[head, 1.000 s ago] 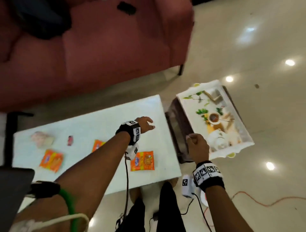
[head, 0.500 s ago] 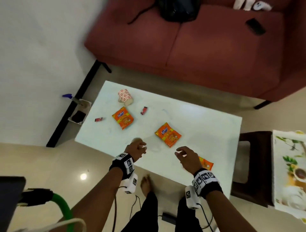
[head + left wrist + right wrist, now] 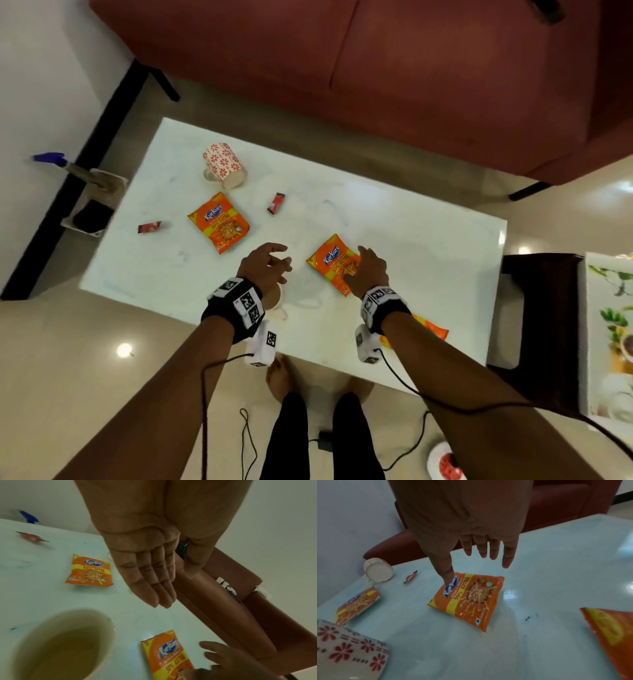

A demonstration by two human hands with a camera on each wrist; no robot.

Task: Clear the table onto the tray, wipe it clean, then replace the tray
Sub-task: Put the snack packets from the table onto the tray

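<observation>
Nearest the person, at the front edge of the pale glass worktop (image 3: 411,240), stands a white mug with red flowers (image 3: 346,646). The left hand (image 3: 265,265) is just above it, fingers straight and apart, holding nothing. Just beside it the right hand (image 3: 368,272) reaches over the middle orange snack packet (image 3: 467,599). Its grip is open too, thumb close to the packet's top, fingers spread above it. Whether the thumb touches, I cannot tell.

Another orange packet (image 3: 430,329) peeks out under the right arm. Farther back lie a third orange packet (image 3: 219,222), two small red wrappers (image 3: 275,203) and a second flowered mug (image 3: 224,164) tipped on its side.

The white tray with leaf pictures (image 3: 609,329) waits far to the right on a dark stool (image 3: 541,308), with nothing from the worktop on it yet.

To do this well, pinch the packet by its edge so it does not slip. The mug should go by its handle and stay level.
</observation>
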